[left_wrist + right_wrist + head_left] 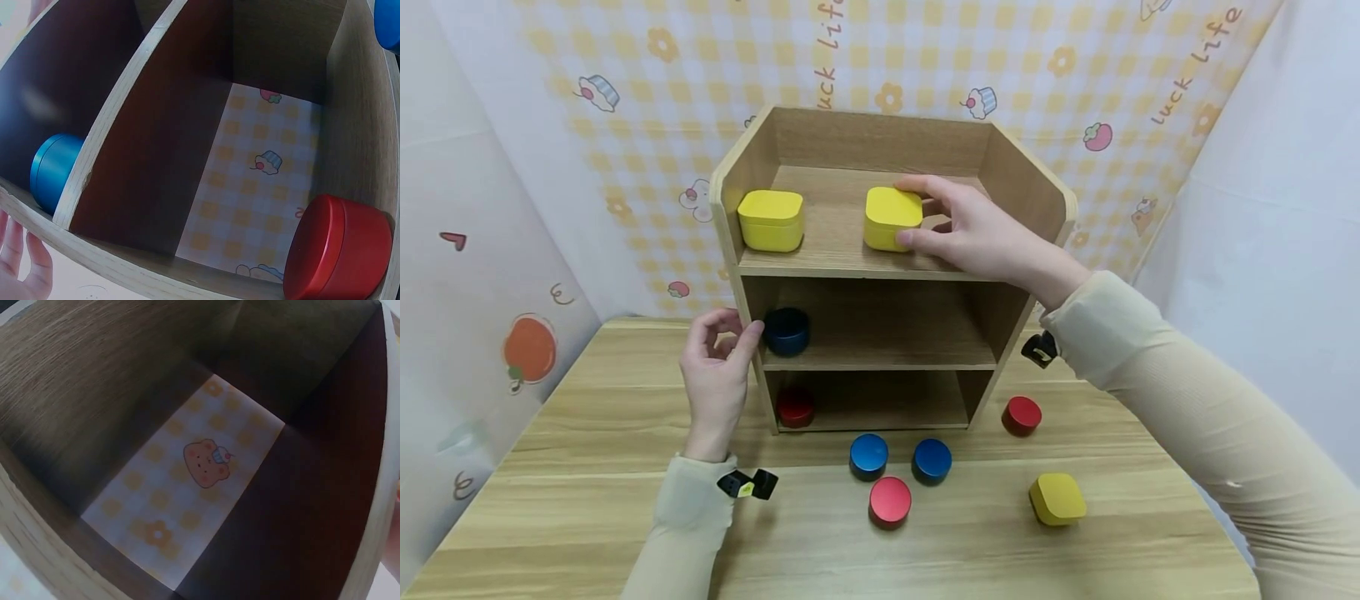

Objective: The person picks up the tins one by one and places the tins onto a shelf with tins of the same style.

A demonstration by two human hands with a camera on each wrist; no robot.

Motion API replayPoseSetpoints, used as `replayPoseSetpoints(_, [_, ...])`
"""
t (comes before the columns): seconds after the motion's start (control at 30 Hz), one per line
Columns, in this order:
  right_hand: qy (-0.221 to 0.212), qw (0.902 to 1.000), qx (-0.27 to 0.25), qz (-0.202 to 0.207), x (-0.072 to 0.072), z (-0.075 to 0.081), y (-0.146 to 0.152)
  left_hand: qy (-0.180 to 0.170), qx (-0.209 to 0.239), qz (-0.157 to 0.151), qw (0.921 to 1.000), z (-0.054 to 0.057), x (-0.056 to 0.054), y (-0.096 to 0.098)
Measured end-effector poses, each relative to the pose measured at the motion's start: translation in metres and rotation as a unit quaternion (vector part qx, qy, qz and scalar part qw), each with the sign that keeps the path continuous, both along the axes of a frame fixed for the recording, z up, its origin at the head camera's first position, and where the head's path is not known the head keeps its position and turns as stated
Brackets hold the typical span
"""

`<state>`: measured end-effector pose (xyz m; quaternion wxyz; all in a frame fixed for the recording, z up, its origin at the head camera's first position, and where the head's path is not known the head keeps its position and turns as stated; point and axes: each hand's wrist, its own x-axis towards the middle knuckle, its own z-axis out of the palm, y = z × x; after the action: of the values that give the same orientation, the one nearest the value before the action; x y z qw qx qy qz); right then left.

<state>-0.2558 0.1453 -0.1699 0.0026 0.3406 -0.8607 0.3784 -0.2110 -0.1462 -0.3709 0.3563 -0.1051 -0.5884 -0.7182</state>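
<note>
On the top level of a small wooden shelf point(865, 273), my right hand point(981, 233) pinches a yellow rounded-square box point(889, 212), thumb at the front and fingers behind. A matching yellow box point(771, 221) stands at the left end of that level. My left hand point(718, 379) grips the shelf's left side panel, thumb on its front edge. Close to that thumb, a dark blue round tin point(787, 333) sits on the middle level. Below it, at the left of the bottom level, is a red round tin point(340, 250). The right wrist view shows the shelf's inside but not the held box.
Before the shelf on the wooden table point(580, 500) stand two blue tins point(868, 456) and a red tin point(890, 502). Farther right are another red tin point(1022, 415) and a yellow box point(1058, 499). A checked cloth point(647, 150) hangs behind.
</note>
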Motion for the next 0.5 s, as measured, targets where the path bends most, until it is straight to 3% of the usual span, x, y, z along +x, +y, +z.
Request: replayPoseSetpoints(0.5, [-0.034, 0.9994, 0.003, 0.006, -0.0046, -0.0029, 0.0004, 0.007, -0.004, 0.006, 1.0000, -0.0007, -0.0016, 0.0005])
